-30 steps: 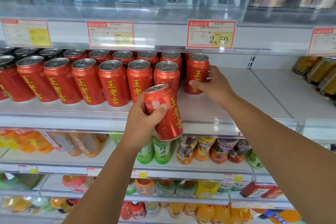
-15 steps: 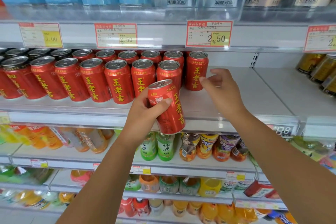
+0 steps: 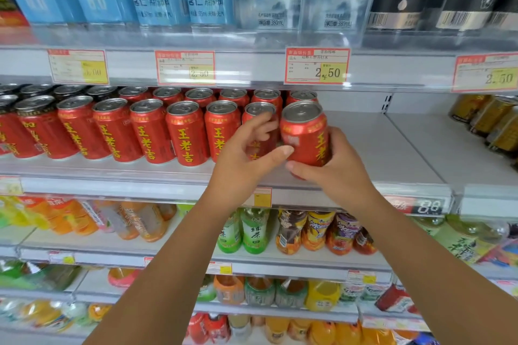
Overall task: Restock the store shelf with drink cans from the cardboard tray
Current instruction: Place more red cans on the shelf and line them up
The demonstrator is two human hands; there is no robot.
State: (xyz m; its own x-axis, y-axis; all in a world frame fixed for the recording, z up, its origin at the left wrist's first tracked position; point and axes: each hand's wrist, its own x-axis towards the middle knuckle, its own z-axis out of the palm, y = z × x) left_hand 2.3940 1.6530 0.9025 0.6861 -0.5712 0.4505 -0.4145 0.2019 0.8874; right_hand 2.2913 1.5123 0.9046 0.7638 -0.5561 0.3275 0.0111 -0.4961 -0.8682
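- The can stood upright at centre right of the frame, at the right end of the front row on the shelf. Both hands hid its base, so it could not be told whether it was seated or just above the shelf.
- The right hand gripped the can low down, thumb across the front and fingers wrapped round the right side.
- The left hand held the can's left side, thumb tip on the front and fingers curled into the gap next to the neighbour.
- The step in hand appeared to be setting this can into the row.
- Good practice called for lowering the can straight down until the base sat flat, then sliding it left until it touched the neighbour.
- The left fingers needed to come out of the gap first; otherwise they risked being pinched or tipping the neighbour.
- The label characters faced right of front. A small turn by the right hand would have matched them to the row.
- The front face was best lined up with the other front cans, clear of the rail.
- Release was best done one hand at a time, right hand last.
- Bare shelf lay to the right of the can, so more cans appeared to be needed. The tray was not in view.
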